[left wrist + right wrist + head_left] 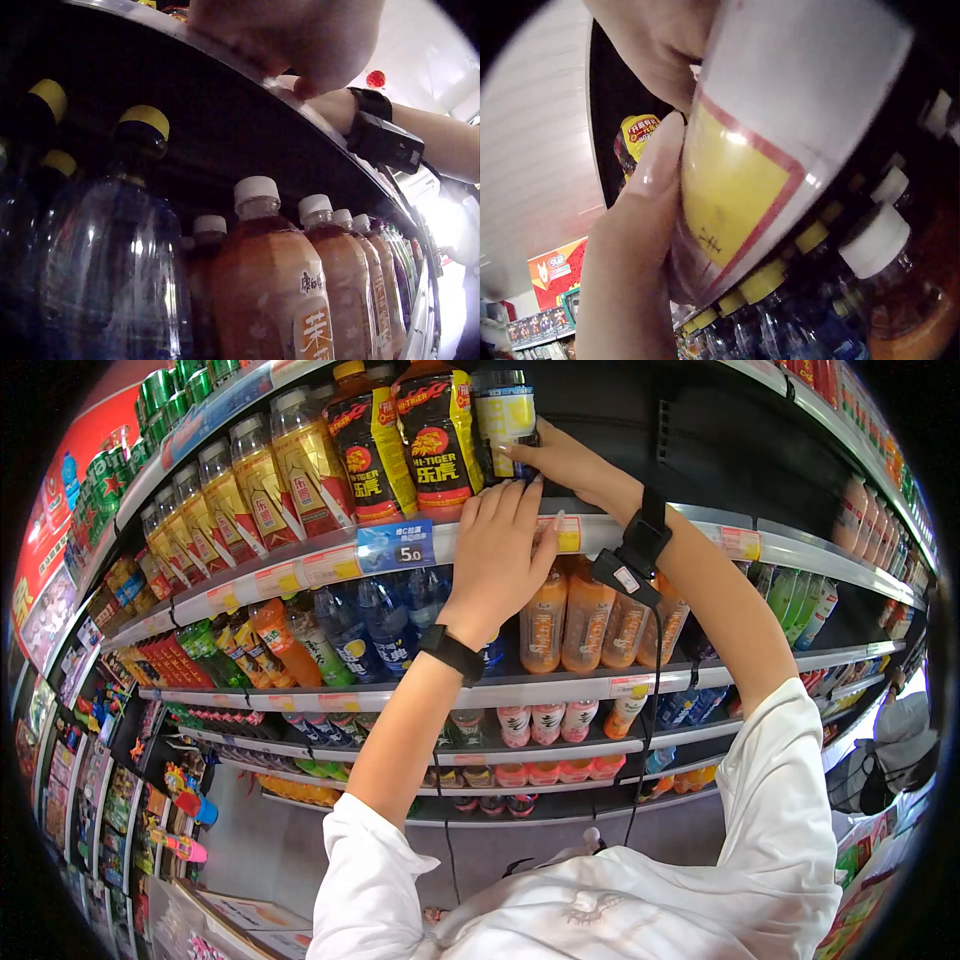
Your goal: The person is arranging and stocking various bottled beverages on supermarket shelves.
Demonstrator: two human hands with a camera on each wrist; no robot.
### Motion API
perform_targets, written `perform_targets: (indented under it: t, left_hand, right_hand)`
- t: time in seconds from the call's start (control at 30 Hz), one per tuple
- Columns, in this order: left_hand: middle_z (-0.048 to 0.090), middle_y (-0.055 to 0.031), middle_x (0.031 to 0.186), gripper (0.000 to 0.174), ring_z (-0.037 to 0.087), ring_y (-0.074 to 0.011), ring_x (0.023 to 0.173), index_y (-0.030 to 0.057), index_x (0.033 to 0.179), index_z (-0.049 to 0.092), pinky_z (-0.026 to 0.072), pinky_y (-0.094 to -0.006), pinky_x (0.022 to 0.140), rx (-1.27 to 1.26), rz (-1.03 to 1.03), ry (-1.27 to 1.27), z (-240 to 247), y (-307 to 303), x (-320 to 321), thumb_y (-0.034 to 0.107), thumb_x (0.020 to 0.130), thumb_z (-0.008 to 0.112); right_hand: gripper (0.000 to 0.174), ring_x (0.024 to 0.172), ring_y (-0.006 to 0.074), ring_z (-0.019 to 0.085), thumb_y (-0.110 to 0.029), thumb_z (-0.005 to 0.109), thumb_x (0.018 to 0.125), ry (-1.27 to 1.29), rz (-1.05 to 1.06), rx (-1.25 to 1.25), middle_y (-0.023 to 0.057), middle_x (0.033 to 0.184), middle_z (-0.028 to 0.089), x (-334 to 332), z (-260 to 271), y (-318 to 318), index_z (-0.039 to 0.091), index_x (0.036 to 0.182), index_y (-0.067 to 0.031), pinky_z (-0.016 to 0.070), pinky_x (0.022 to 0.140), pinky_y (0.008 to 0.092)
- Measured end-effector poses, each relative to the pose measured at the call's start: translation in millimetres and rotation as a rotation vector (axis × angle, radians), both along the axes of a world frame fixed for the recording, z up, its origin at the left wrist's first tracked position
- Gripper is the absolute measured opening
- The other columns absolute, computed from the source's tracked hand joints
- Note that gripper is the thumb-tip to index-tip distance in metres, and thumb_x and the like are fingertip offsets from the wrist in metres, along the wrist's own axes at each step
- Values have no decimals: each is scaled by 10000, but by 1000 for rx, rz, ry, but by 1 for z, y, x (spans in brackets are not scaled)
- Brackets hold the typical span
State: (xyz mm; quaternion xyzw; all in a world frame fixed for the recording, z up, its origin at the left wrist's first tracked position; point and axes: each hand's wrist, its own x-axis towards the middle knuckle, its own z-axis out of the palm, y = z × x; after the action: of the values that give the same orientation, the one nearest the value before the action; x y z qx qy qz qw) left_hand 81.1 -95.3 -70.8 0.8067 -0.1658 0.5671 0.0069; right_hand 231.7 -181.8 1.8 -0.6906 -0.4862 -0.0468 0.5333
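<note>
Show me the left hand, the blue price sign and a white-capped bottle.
Left hand point(498, 552): head view, its back.
Blue price sign point(396, 547): head view, its face.
White-capped bottle point(256, 192): left wrist view, its cap.

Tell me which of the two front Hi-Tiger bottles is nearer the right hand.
The Hi-Tiger bottle directly beside the dark-lidded container; the other Hi-Tiger bottle stands farther left, beside the gold-labelled bottles.

Head view's pretty evenly lit and mostly sharp, but it's full fisheye: shelves point(590, 688) bend into arcs and the corners go black. Bright patch at the right edge too. Left wrist cam is way dimmer, with shadow behind the bottles point(259, 285) and a blown-out white glare at far right. Right wrist one's soft up close, glare spots on the price label point(739, 187), dark corners.
</note>
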Motion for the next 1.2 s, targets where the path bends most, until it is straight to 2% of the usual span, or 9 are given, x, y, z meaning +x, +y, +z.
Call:
perform_targets:
  t: [0.1, 0.2, 0.57, 0.7, 0.73, 0.83, 0.93, 1.1, 1.2]
  left_hand:
    - [597, -177, 1091, 366, 542, -336, 1050, -34, 1167, 570, 393, -434, 936, -19, -11, 10, 0, -1, -1, 214, 897, 571]
    - [590, -160, 1033, 324, 543, -331, 1003, -17, 1123, 576, 393, -429, 910, -39, -9, 17, 0, -3, -2, 201, 883, 577]
    - [587, -154, 1025, 328, 542, -330, 996, -13, 1122, 569, 394, -427, 908, -38, -15, -7, -2, -2, -2, 189, 864, 586]
    - [593, -172, 1095, 358, 539, -343, 1054, -27, 1146, 558, 396, -441, 946, -25, -24, -19, -3, 1, 0, 194, 866, 587]
    - [593, -177, 1111, 366, 536, -348, 1070, -30, 1155, 556, 395, -445, 958, -19, -37, -26, -3, 2, 0, 195, 868, 587]
    - [520, -223, 1310, 389, 445, -382, 1266, -41, 1199, 535, 329, -466, 1082, -66, -51, 31, -8, 4, -9, 198, 894, 574]
    - [386, -219, 1483, 443, 296, -377, 1416, -3, 1308, 503, 234, -486, 1161, -126, -6, 132, -20, 5, -43, 197, 917, 560]
    - [450, -183, 1447, 394, 385, -395, 1366, 51, 1235, 599, 353, -468, 1093, -262, -30, 230, -63, 21, -139, 61, 842, 631]
    - [484, -167, 1425, 375, 410, -381, 1352, 73, 1176, 656, 395, -449, 1055, -464, 91, 363, -100, 33, -210, 12, 808, 627]
  right_hand:
    - [649, 1080, 275, 606, -301, 699, 888, -88, 11, 43, 234, 1180, 601, 17, -5, 8, 408, 1305, 102, 485, 909, 349]
    - [671, 1058, 316, 619, -328, 693, 887, -141, -182, -18, 268, 1173, 601, 25, -8, 11, 402, 1299, 114, 493, 885, 356]
    - [681, 1033, 308, 628, -319, 750, 838, -130, -128, 40, 262, 1132, 624, 13, -8, 8, 445, 1257, 123, 496, 864, 354]
    - [521, 1036, 207, 607, -292, 700, 894, -55, -114, 13, 167, 1141, 649, 13, -7, 5, 525, 1256, 38, 461, 908, 290]
    - [496, 990, 187, 614, -261, 691, 897, -83, -272, -112, 152, 1118, 659, 3, 0, 2, 530, 1254, 45, 477, 849, 261]
    - [756, 1101, 368, 623, -304, 706, 833, -225, -268, 82, 328, 1163, 614, 24, -8, 6, 408, 1347, 164, 498, 890, 364]
    - [642, 1235, 374, 536, -199, 616, 882, -445, -436, 229, 308, 1311, 538, -3, -6, -4, 386, 1392, 117, 435, 1009, 360]
    - [525, 1264, 239, 497, -59, 508, 957, -315, -160, 557, 171, 1368, 526, -95, -37, -12, 394, 1469, -73, 354, 1076, 345]
    - [459, 1292, 265, 468, -30, 490, 939, -181, 70, 575, 161, 1365, 509, -168, -69, 3, 450, 1396, -22, 335, 1082, 360]
